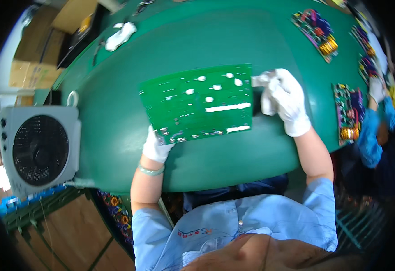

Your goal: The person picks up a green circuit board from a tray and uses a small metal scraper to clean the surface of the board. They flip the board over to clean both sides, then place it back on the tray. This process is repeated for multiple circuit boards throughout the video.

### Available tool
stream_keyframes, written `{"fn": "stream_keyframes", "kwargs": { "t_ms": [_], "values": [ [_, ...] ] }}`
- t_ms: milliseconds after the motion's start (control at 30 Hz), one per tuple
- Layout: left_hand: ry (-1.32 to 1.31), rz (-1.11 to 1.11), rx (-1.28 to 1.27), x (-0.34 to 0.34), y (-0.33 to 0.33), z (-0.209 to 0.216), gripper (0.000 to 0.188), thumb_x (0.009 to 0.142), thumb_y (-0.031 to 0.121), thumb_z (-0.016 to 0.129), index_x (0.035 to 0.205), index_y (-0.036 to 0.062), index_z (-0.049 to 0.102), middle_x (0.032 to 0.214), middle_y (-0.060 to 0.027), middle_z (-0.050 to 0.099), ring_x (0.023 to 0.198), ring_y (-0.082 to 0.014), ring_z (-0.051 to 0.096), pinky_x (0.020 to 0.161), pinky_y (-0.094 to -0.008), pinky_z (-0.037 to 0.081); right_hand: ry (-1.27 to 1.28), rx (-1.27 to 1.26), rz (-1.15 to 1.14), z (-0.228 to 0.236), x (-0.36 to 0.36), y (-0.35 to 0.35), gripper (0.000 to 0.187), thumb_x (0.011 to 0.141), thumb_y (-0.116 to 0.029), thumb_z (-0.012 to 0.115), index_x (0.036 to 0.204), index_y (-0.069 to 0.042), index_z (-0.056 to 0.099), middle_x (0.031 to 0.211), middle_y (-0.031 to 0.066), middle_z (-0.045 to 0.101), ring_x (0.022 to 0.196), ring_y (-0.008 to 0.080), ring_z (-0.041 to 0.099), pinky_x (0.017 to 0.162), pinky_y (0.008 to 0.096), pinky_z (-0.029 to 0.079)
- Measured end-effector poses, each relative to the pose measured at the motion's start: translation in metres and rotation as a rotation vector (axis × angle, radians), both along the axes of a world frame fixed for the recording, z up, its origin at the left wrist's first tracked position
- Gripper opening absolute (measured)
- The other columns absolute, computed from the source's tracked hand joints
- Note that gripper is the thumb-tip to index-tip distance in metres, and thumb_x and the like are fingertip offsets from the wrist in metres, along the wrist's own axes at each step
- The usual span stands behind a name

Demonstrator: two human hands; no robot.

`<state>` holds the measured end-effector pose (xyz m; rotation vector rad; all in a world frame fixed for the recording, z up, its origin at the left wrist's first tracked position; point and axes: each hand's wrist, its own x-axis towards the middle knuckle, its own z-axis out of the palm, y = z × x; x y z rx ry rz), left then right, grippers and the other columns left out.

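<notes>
A green circuit board is held up above the green table, tilted, with white blobs, a long white strip and small parts on the face I see. My left hand, in a white glove, grips its lower left corner; the fingers behind the board are hidden. On the other side, my white-gloved right hand has its fingertips at the board's right edge, appearing to pinch it near the upper corner. The remaining fingers of that hand are curled in.
A grey fan stands at the left. Populated circuit boards with copper coils lie at the right, one at the far right and another nearer. A co-worker's gloved hand is beside more boards. A crumpled white cloth or glove lies far left.
</notes>
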<state>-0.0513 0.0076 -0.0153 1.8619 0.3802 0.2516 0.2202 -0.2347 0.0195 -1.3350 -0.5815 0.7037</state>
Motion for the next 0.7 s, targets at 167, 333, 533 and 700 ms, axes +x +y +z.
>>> {"fn": "stream_keyframes", "kwargs": {
  "t_ms": [167,333,533,700],
  "values": [
    [-0.076,0.111,-0.582,0.012,-0.001,-0.002,0.044,0.094,0.001,0.059,0.137,0.0022,0.05,0.131,-0.0148,0.061,0.113,-0.025,0.064,0.091,-0.0391,0.056,0.05,0.048,0.042,0.004,0.004,0.0,0.025,0.099,-0.02,0.061,0.116,-0.001,0.058,0.075,0.01,0.068,0.05,0.0102,0.057,0.042,0.022,0.039],
    [-0.099,0.178,-0.922,0.025,-0.004,0.002,0.043,0.095,0.004,0.057,0.138,0.0025,0.049,0.132,-0.015,0.06,0.114,-0.0256,0.063,0.092,-0.0399,0.056,0.032,-0.094,-0.005,0.018,0.0,0.008,0.025,0.101,-0.021,0.059,0.114,0.0,0.057,0.097,0.0095,0.073,0.055,0.0086,0.06,0.047,0.0207,0.044],
    [-0.106,0.177,-0.991,0.033,-0.009,0.003,0.043,0.097,0.007,0.055,0.139,0.0028,0.048,0.133,-0.0152,0.059,0.115,-0.0263,0.063,0.093,-0.041,0.056,-0.681,-0.149,-0.355,0.0,-0.017,0.016,0.018,0.091,-0.011,0.07,0.104,0.0,0.068,0.093,0.0158,0.071,0.08,0.0247,0.072,0.069,0.0321,0.056],
    [-0.111,0.169,-1.007,0.036,-0.01,0.004,0.043,0.098,0.01,0.054,0.14,0.0031,0.048,0.134,-0.0154,0.059,0.115,-0.0269,0.062,0.093,-0.0418,0.056,-1.109,-0.082,-0.308,0.001,-0.034,0.018,0.02,0.087,-0.007,0.072,0.106,-0.005,0.069,0.082,0.0084,0.071,0.062,0.0215,0.067,0.055,0.0305,0.052]
  ]
}}
